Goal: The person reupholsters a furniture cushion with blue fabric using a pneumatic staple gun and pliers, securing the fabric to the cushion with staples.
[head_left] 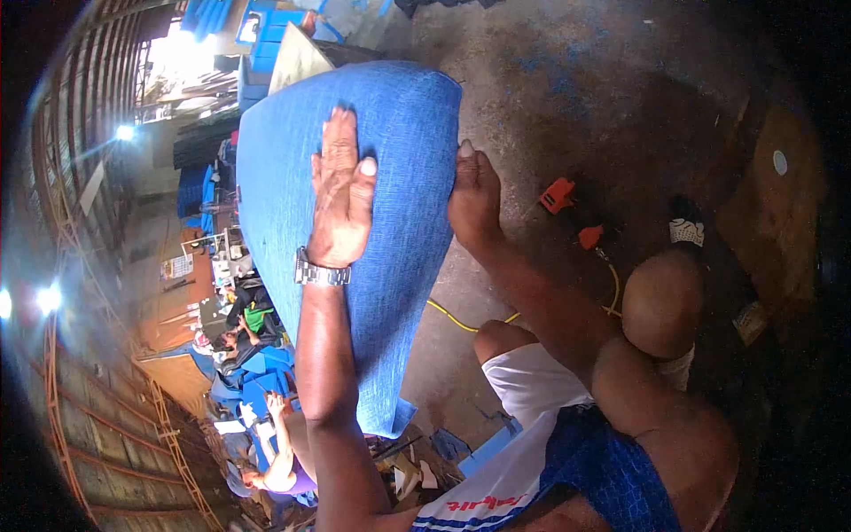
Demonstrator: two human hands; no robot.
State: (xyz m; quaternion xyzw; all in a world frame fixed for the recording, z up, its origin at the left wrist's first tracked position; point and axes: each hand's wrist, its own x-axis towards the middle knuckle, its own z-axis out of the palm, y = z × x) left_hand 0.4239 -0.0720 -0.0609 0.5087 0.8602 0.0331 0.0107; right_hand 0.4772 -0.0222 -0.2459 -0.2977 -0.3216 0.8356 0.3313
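Note:
A large piece covered in blue woven fabric (403,133) stands before me, with a bare wooden edge (298,60) showing at its far end. My left hand (339,199), a metal watch (321,269) on its wrist, lies flat on the cloth with fingers stretched out. At the right-hand edge, my right hand (476,199) has its fingers curled and pressed together on the fabric border. Part of that grip is hidden. A loose flap of blue cloth (403,415) hangs at the near end.
On the floor lies an orange and black tool (558,195), apparently an air stapler, near a yellow hose (456,321). Blue scraps (492,448) are by my legs. At left, a person in purple (284,470) and another in dark clothing (238,332) are among blue pieces.

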